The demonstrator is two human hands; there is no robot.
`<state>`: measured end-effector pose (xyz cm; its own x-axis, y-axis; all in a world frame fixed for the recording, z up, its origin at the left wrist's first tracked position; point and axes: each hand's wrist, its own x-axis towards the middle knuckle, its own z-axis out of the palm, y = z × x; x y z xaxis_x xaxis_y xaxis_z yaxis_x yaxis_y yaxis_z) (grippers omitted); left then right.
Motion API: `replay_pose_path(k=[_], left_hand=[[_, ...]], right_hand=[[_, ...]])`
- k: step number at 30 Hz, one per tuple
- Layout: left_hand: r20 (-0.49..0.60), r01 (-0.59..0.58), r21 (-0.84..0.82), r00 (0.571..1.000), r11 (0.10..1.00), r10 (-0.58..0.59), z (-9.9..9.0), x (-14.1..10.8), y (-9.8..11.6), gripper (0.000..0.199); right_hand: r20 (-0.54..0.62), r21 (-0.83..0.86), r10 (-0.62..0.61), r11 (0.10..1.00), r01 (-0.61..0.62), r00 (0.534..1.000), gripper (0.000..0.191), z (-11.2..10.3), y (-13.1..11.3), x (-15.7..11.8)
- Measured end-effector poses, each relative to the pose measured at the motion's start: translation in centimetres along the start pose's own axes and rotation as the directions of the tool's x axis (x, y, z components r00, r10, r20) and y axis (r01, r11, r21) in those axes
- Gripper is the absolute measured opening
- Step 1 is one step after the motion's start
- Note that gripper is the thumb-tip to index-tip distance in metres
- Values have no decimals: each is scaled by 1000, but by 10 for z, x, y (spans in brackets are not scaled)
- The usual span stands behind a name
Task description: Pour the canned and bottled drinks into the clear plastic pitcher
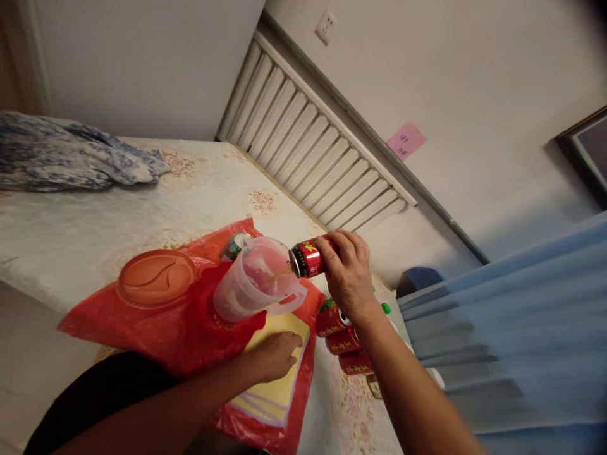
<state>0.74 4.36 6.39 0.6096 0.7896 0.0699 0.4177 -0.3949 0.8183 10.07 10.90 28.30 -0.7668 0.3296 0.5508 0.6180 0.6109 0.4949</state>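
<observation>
My right hand (349, 272) is wrapped round a red drink can (313, 256), tipped on its side above a clear plastic pitcher (239, 284). A thin brown stream runs from the can's mouth into the pitcher, which has its handle toward me. Low on the yellow sheet (270, 404) lies my left hand (279, 355), fingers loosely out and holding nothing. Left of the pitcher is a round orange lid (159, 278). A small green can (234, 245) stands behind the pitcher.
A red plastic sheet (142, 335) covers part of the flowered tablecloth (203, 183). Several red cans (342, 341) and green-capped bottles sit under my right forearm. A patterned cloth (71, 155) lies far left; a radiator (303, 139) and blue curtain (512, 328) border the table.
</observation>
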Motion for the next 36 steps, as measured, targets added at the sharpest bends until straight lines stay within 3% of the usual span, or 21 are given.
replay_pose_path(k=[18,36], left_hand=[[-33,-9,-61,999,998,7,6,0,-6,30],[-27,-8,-17,1000,1000,8,8,2,-8,35]], right_hand=[[-3,5,-16,1000,16,1000,54,0,-2,4],[-22,31,-26,999,27,999,51,10,-4,2]])
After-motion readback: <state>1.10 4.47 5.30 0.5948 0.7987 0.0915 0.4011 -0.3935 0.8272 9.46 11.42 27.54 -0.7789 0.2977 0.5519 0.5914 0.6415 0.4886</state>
